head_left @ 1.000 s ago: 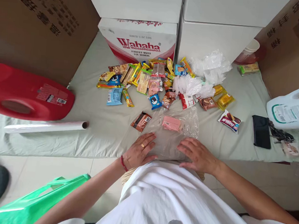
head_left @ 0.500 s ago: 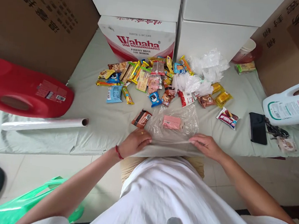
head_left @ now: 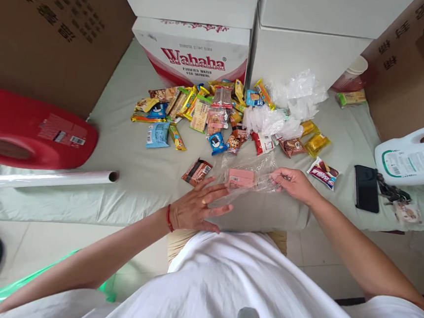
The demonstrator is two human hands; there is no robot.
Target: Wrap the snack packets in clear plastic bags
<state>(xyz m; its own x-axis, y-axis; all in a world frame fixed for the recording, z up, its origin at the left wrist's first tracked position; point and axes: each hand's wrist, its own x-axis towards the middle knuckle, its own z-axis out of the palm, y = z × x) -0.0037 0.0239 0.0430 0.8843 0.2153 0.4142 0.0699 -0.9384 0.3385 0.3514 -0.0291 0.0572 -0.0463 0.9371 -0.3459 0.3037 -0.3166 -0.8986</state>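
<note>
A small pink box (head_left: 241, 178) lies on a sheet of clear plastic film (head_left: 266, 162) near the table's front edge. My right hand (head_left: 292, 183) pinches the right side of the film, which bunches at its fingertips. At the film's left front side, my left hand (head_left: 201, 205) is open with its fingers spread, palm down; whether its fingertips touch the film I cannot tell. Just beyond the left hand is a brown snack packet (head_left: 196, 171).
Behind lie a heap of wrapped snacks (head_left: 200, 113) and crumpled clear plastic (head_left: 274, 121), before a Wahaha carton (head_left: 195, 53). A film roll (head_left: 54, 177) and red jug (head_left: 32, 131) stand left. On the right are a phone (head_left: 367, 188) and white jug (head_left: 412, 157).
My left hand has let go of the film's front edge and spread its fingers. My right hand has moved slightly away from me, gathering the film's right side toward the pink box.
</note>
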